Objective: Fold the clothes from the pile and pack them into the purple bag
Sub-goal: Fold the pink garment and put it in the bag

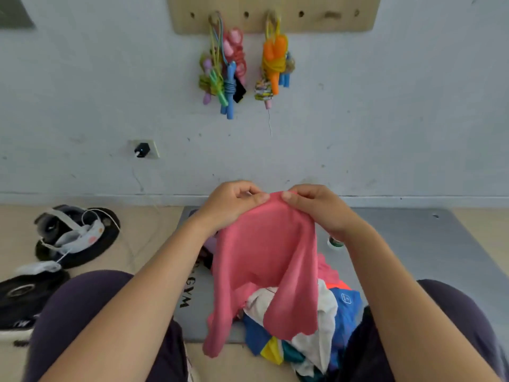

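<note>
Pale, scuffed wall (385,119) fills the background, a wooden pegboard (316,20) on it hung with bundled coloured skipping ropes (228,70); below lies a grey gym mat (413,244); the left hand (230,206) and right hand (321,209) each pinch the top edge of a pink fabric garment (264,260), holding it up side by side; it hangs over the pile of white, blue and yellow clothes (316,326) on the mat between the person's knees; black weight plates (82,244) lie at the left.
</note>
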### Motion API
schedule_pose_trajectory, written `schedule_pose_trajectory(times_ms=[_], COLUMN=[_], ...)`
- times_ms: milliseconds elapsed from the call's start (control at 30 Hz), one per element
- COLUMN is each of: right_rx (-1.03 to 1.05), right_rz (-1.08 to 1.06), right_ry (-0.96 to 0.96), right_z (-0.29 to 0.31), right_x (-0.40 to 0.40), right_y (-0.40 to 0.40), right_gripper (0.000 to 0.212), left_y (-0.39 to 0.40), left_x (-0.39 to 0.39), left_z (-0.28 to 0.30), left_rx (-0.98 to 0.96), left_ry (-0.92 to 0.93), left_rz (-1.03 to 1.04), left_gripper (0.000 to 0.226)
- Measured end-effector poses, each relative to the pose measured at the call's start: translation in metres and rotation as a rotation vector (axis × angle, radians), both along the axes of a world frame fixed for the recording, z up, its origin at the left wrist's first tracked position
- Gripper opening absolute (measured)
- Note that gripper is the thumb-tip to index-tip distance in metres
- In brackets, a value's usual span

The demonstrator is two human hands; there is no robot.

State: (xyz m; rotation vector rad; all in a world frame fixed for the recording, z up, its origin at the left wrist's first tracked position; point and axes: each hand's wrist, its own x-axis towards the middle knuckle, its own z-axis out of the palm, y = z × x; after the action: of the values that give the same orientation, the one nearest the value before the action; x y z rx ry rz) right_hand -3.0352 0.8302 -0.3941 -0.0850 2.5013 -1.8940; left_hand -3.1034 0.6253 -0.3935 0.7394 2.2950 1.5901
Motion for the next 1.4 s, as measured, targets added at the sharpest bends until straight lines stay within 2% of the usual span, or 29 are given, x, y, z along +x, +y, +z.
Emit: schedule_pose_trajectory(times_ms=[100, 200, 300, 400, 533, 633, 667, 733, 767, 800, 867, 1000, 1067, 1167, 1233, 1267, 1367, 1400], right_rx=[-0.052, 0.015, 0.153, 0.271, 0.182, 0.117, 0.093, 0.004, -0.031, -0.045, -0.032, -0.034, 0.063, 0.263, 0.24, 0.211, 0.087, 0.033], right_rz=[-0.086, -0.286, -0.344, -0.267, -0.072, 0.05, 0.088, 0.141, 0.14, 0.119, 0.042, -0.146, -0.155, -0.084, -0.066, -0.06, 0.021, 0.069], right_ry=[0.075, 0.121, 0.146, 0.128, 0.088, -0.039, -0.076, -0.142, -0.171, -0.188, -0.192, -0.132, -0.117, -0.071, -0.041, -0.035, -0.049, -0.056], right_z=[0.027, 0.044, 0.049, 0.044, 0.028, 0.011, 0.004, -0.012, -0.021, -0.029, -0.039, -0.041, -0.042, -0.045, -0.043, -0.042, -0.035, -0.033], right_x=[0.013, 0.019, 0.012, -0.001, -0.026, -0.044, -0.049, -0.055, -0.057, -0.06, -0.069, -0.085, -0.088, -0.086, -0.082, -0.079, -0.07, -0.066], right_y=[0.0, 0.01, 0.021, 0.018, 0.008, 0.006, 0.006, 0.008, 0.01, 0.013, 0.025, 0.051, 0.058, 0.057, 0.052, 0.05, 0.041, 0.038], right_gripper=[0.034, 0.03, 0.034, 0.032, 0.003, 0.034, 0.036, 0.017, 0.006, 0.005, 0.011, 0.013, 0.017, 0.015, 0.005, 0.012, 0.034, 0.038], left_y=[-0.014, -0.03, -0.034, -0.021, 0.006, 0.021, 0.023, 0.025, 0.023, 0.022, 0.018, 0.012, 0.014, 0.017, 0.021, 0.023, 0.033, 0.036], left_x=[0.011, 0.008, -0.003, -0.014, -0.027, -0.037, -0.039, -0.045, -0.049, -0.053, -0.066, -0.095, -0.097, -0.093, -0.088, -0.084, -0.068, -0.062], left_z=[0.019, 0.017, 0.014, 0.01, 0.002, -0.005, -0.01, -0.022, -0.029, -0.035, -0.043, -0.047, -0.05, -0.053, -0.052, -0.052, -0.049, -0.05], left_rx=[-0.064, -0.089, -0.123, -0.085, 0.004, 0.055, 0.073, 0.085, 0.052, -0.009, -0.126, -0.193, -0.278, -0.455, -0.378, -0.302, -0.138, -0.111], left_ry=[0.071, 0.078, 0.095, 0.136, 0.109, 0.067, 0.054, 0.011, -0.009, -0.015, -0.014, -0.003, 0.046, 0.22, 0.184, 0.121, -0.024, -0.075], left_rz=[0.011, 0.064, 0.09, 0.074, 0.002, -0.06, -0.073, -0.073, -0.086, -0.116, -0.158, -0.052, -0.046, -0.027, -0.024, -0.023, -0.024, -0.07], left_gripper=[0.017, 0.019, 0.022, 0.021, 0.019, 0.015, 0.015, 0.015, 0.015, 0.017, 0.021, 0.024, 0.034, 0.053, 0.055, 0.05, 0.014, 0.023])
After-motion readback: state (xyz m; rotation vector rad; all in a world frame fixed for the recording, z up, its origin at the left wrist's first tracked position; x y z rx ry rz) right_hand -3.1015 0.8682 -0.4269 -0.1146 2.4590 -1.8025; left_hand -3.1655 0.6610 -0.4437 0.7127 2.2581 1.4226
